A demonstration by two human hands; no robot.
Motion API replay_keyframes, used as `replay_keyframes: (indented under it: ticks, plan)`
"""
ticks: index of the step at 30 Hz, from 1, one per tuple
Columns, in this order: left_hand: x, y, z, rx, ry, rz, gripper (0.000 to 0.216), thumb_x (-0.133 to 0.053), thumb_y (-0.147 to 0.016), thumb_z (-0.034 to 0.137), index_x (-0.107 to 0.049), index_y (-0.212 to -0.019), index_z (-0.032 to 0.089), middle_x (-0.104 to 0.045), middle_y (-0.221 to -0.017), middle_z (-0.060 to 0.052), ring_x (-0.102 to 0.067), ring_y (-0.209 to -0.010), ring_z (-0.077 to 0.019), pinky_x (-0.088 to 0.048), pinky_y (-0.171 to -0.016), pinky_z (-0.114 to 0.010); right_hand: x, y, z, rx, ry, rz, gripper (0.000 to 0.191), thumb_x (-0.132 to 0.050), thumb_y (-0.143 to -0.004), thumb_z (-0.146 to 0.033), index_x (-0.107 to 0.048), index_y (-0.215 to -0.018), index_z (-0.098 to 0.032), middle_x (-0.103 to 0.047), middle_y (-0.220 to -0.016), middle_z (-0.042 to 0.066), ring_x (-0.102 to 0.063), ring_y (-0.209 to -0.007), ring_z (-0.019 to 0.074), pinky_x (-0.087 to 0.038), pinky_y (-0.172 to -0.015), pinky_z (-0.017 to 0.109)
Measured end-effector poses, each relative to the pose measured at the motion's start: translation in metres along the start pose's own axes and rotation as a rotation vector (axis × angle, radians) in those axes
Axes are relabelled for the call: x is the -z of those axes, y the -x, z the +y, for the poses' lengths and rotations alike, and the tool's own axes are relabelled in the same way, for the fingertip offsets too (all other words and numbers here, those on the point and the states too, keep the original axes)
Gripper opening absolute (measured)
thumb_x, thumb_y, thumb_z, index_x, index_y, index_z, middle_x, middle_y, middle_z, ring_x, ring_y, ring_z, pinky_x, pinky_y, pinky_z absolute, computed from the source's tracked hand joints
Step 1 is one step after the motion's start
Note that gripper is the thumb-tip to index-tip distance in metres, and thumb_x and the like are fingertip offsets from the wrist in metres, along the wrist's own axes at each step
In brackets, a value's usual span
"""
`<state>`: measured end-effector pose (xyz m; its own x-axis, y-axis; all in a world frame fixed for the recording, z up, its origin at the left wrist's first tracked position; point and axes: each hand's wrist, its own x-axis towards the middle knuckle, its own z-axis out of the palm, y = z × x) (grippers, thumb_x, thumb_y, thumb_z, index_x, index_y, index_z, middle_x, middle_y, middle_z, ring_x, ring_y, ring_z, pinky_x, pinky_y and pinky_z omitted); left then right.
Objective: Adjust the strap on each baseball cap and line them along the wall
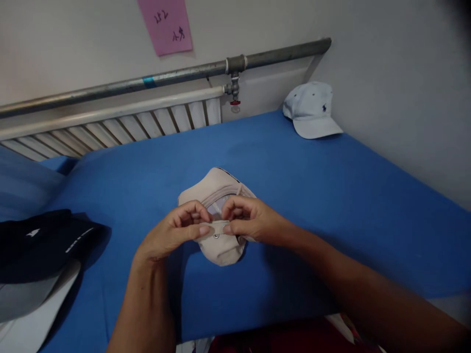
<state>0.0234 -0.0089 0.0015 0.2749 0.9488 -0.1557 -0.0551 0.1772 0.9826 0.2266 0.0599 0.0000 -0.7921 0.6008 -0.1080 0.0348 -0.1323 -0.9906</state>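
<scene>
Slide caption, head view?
Left hand and right hand pinch the rear edge of a beige baseball cap over blue cloth.

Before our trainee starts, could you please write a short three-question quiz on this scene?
1. True or false: the left hand and the right hand both touch the beige cap.
2. Which cap sits at the back right of the blue surface, as pictured: A, a dark cap; B, a pale cap; C, a red cap?
3. Fill in: the valve handle below the metal pipe is ____.
Key: 1, true; 2, B; 3, red.
</scene>
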Motion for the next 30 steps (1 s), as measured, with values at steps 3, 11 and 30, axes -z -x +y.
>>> replay_keyframes:
  ticks: [3, 11, 30]
  plan:
    - [0.004, 0.002, 0.002, 0.042, -0.05, -0.056, 0.029, -0.07, -0.078, 0.023, -0.057, -0.104, 0.022, -0.059, -0.093, -0.001, -0.053, -0.08, -0.0118, -0.043, -0.067, -0.023, 0.004, 0.0, -0.001, 0.033, 0.049, -0.028, 0.017, -0.062, -0.071, -0.017, -0.062, -0.088, -0.018, -0.052, -0.065, -0.005, -0.046, -0.058, 0.0076, -0.036, -0.054, 0.021]
    - [0.005, 0.001, 0.004, 0.127, -0.297, -0.176, 0.014, -0.065, -0.08, 0.026, -0.056, -0.079, 0.016, -0.045, -0.068, 0.004, -0.039, -0.062, -0.0088, -0.035, -0.057, -0.022, 0.001, 0.003, 0.002, 0.383, 0.569, -0.036, 0.024, -0.054, -0.079, -0.012, -0.068, -0.096, -0.019, -0.066, -0.085, 0.002, -0.057, -0.077, 0.0141, -0.045, -0.075, 0.03]
    - [-0.004, -0.008, 0.001, 0.112, 0.019, 0.05, 0.018, -0.067, -0.07, 0.019, -0.056, -0.083, 0.017, -0.053, -0.073, 0.002, -0.046, -0.063, -0.0091, -0.034, -0.055, -0.02, -0.009, -0.002, 0.018, 0.658, 0.72, 0.189, 0.013, -0.053, -0.072, -0.006, -0.051, -0.075, -0.019, -0.061, -0.089, 0.005, -0.055, -0.082, 0.0175, -0.045, -0.077, 0.033]
